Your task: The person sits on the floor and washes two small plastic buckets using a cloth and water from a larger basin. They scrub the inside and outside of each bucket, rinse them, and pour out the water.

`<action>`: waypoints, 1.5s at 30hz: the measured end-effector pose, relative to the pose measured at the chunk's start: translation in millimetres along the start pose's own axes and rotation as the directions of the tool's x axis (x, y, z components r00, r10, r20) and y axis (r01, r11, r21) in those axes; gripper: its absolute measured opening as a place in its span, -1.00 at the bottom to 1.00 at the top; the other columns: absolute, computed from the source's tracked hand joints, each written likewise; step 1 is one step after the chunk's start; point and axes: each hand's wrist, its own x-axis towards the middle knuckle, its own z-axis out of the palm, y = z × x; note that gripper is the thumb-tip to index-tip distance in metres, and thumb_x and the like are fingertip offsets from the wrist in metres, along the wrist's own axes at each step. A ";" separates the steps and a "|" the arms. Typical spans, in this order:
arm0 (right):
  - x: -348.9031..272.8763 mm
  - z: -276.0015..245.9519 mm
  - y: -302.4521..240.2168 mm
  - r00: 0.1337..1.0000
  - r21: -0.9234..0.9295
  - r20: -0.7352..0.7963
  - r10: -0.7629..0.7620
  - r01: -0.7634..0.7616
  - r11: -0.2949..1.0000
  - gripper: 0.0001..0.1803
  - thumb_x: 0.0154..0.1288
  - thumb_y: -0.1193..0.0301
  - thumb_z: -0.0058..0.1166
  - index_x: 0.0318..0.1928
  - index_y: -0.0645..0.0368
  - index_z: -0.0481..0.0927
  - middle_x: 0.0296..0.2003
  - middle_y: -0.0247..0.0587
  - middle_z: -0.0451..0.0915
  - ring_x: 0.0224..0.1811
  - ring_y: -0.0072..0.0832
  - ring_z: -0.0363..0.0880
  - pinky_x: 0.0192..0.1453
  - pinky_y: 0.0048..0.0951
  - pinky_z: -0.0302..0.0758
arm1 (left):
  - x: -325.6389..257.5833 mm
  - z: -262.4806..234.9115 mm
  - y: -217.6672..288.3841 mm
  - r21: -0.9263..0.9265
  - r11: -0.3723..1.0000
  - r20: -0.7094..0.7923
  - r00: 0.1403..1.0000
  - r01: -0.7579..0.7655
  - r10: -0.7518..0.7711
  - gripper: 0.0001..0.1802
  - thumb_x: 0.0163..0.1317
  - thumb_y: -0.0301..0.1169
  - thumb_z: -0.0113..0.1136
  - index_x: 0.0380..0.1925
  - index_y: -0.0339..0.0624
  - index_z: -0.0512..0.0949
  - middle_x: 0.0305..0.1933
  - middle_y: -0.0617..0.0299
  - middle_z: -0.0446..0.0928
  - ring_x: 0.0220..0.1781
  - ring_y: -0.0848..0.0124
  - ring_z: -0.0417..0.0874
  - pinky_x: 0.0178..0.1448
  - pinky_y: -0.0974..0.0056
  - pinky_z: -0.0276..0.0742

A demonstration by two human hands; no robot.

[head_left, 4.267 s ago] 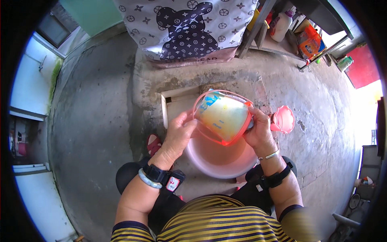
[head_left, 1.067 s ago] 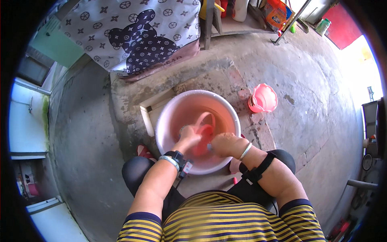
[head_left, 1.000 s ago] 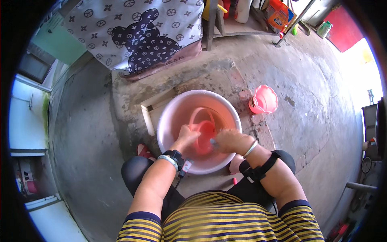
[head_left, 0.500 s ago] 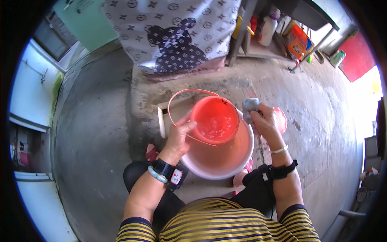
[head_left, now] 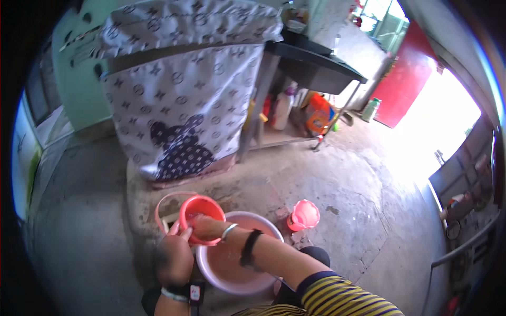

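Spanning the view, a grey, stained concrete floor (head_left: 89, 210) carries every item shown. Behind stands a large cover of white patterned fabric (head_left: 221, 95) with a dark bear motif; to its right is a dark, rectangular sink stand (head_left: 316, 68). In front lies a round, pale-rimmed plastic basin (head_left: 258, 284), pinkish inside. Overlapping its upper-left rim in this view is the work's main thing, a red plastic bucket (head_left: 203, 203), its mouth tilted toward the wearer and its thin, pale-red loop handle (head_left: 157, 210) swung out to the left. A smaller pink bin with a scalloped rim (head_left: 305, 215) stands apart, near the basin's upper right. The left hand (head_left: 180, 255) has its grip clamped on the bucket's near-left side, thumb at the rim. The right hand (head_left: 205, 227), a silver bangle (head_left: 229, 231) at its wrist, reaches inside; its fingertips are hidden, so whether its grip is apart or closed cannot be told. Half a second earlier this hand held a small grey-blue object beside the bucket; that object no longer shows. Judging from this change, the work has passed to the bucket's interior, with the left hand steadying.
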 end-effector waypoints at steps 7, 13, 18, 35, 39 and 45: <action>-2.8 -16.3 11.1 0.956 -0.057 -0.146 -0.253 0.248 0.967 -0.59 0.45 0.09 0.02 -0.07 0.20 0.66 -0.11 -0.14 0.68 -0.17 -0.24 0.65 -0.04 -0.14 0.58 | -6.9 -3.1 20.1 -0.043 0.996 0.068 0.995 0.082 -0.079 -0.52 0.28 -0.62 0.17 0.24 -0.34 0.55 0.07 0.12 0.64 0.04 0.39 0.68 0.11 0.29 0.65; -19.1 -40.7 -8.1 0.954 -0.234 0.295 -0.062 0.134 0.963 -0.72 0.31 0.18 0.22 -0.07 0.00 0.74 -0.28 -0.07 0.71 -0.21 -0.12 0.74 -0.11 -0.09 0.65 | 32.7 -31.3 -8.6 -0.032 0.999 -0.078 0.997 -0.009 0.006 -0.57 0.31 -0.48 0.20 0.19 -0.27 0.59 -0.06 0.24 0.66 -0.19 0.43 0.72 -0.22 0.32 0.72; -9.7 -35.7 -3.5 0.962 -0.553 0.084 -0.262 0.263 0.791 -0.86 0.24 0.31 0.20 -0.33 0.05 0.75 -0.37 -0.02 0.72 -0.24 -0.10 0.76 -0.21 -0.11 0.69 | 35.8 -32.1 -3.0 -0.105 0.994 -0.189 0.982 0.009 -0.028 -0.59 0.32 -0.56 0.14 0.18 -0.28 0.59 -0.04 0.17 0.68 -0.15 0.38 0.76 -0.19 0.25 0.77; 11.3 -28.7 2.7 0.965 -0.275 -0.106 -0.239 0.203 0.940 -0.74 0.09 0.40 0.23 -0.15 0.00 0.72 -0.09 -0.16 0.73 -0.12 -0.15 0.73 -0.05 -0.09 0.65 | 42.7 -39.9 33.3 -0.140 0.987 -0.108 0.993 -0.072 0.057 -0.29 0.46 -0.12 0.18 0.45 -0.31 0.28 0.29 0.00 0.47 0.28 0.22 0.56 0.30 -0.02 0.57; 22.6 -40.5 -19.7 0.932 0.106 -0.354 -0.076 0.121 0.987 -0.77 0.04 0.41 0.24 -0.25 0.20 0.72 -0.33 0.01 0.74 -0.18 -0.07 0.74 -0.11 -0.11 0.62 | 42.0 -39.7 16.0 -0.204 0.979 -0.179 0.984 -0.029 -0.008 -0.03 0.45 0.13 0.10 0.61 -0.10 -0.11 0.63 -0.08 0.03 0.64 0.11 0.10 0.57 -0.30 0.11; 33.4 -43.9 -66.5 0.904 0.684 -0.336 0.265 0.041 0.728 -0.71 0.05 0.37 0.23 -0.27 0.35 0.71 -0.37 0.24 0.69 -0.23 0.01 0.75 -0.12 -0.11 0.60 | 35.0 -24.8 -4.5 -0.552 0.816 -0.005 0.978 0.171 -0.208 -0.21 0.49 0.20 -0.01 0.48 -0.11 0.21 0.48 0.05 0.32 0.48 0.18 0.39 0.50 0.01 0.36</action>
